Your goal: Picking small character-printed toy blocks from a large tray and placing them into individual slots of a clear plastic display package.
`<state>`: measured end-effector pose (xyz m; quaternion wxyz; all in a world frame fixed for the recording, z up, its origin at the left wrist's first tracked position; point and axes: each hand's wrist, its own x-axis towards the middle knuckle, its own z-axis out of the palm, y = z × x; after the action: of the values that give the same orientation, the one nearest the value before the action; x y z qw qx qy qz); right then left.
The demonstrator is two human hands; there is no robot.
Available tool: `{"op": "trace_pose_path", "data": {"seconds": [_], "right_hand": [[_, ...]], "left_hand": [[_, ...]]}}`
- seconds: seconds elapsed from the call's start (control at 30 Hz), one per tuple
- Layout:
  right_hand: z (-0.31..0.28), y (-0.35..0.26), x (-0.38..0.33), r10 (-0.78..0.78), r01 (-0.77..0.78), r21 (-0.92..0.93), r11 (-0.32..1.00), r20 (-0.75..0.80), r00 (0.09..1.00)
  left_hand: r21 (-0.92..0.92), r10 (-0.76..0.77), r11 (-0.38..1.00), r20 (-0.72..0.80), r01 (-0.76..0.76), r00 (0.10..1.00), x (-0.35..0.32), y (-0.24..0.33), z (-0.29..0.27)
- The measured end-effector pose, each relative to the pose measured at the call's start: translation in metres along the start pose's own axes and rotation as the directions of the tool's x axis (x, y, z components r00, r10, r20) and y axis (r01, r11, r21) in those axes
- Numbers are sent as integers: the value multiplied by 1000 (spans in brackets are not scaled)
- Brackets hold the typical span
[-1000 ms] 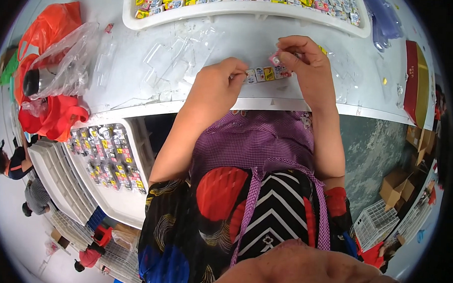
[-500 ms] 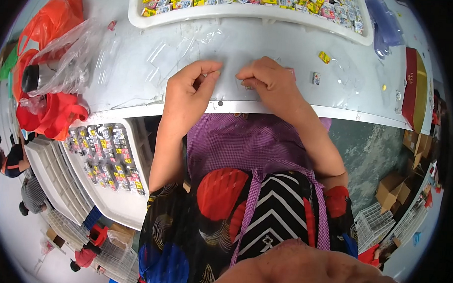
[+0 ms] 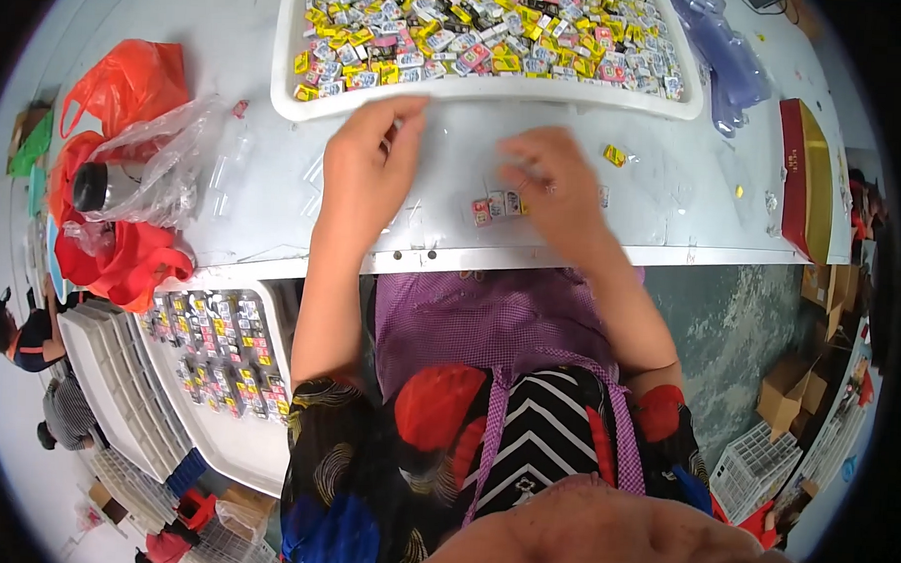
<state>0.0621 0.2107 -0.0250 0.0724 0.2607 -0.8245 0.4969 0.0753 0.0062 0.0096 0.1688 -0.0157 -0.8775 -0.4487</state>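
My left hand (image 3: 371, 165) is over the table, below the near rim of the big white tray (image 3: 457, 95). Its thumb and forefinger come together, and what they hold, if anything, is too small to make out. Across from it, my right hand (image 3: 561, 186) hovers with fingers apart, slightly blurred, and nothing shows in it. Just beside its thumb, a short row of tiny printed boxes lies on the table, with a pink box (image 3: 481, 213) at its left end. A loose yellow box (image 3: 615, 155) lies right of this hand. Many small yellow, white, pink and black boxes fill the tray.
Clear plastic sleeves (image 3: 226, 179) lie at left, near red bags (image 3: 130, 87) and a flask (image 3: 97, 187). Bluish plastic (image 3: 731, 68) and a red-and-gold box (image 3: 806, 180) are at right. Below the table's left edge, a white tray (image 3: 236, 443) holds packed sets. Other people are far left.
My view has shifted, showing more of the tray. My right hand has opened and drawn away from the small row of boxes, now uncovered. My left hand has moved nearer the tray's rim.
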Motion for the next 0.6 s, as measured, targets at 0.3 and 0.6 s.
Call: {"op": "trace_pose_path", "data": {"seconds": [0.3,0.6], "right_hand": [[-68,64,151,-92,78,-381,921,-18,996],[-86,102,177,-337,386,-157,909,267,903]], "left_hand": [[408,384,816,147,-410,912,104,-26,46],[389,266,870,144,-302,953,104,-17,39]]}}
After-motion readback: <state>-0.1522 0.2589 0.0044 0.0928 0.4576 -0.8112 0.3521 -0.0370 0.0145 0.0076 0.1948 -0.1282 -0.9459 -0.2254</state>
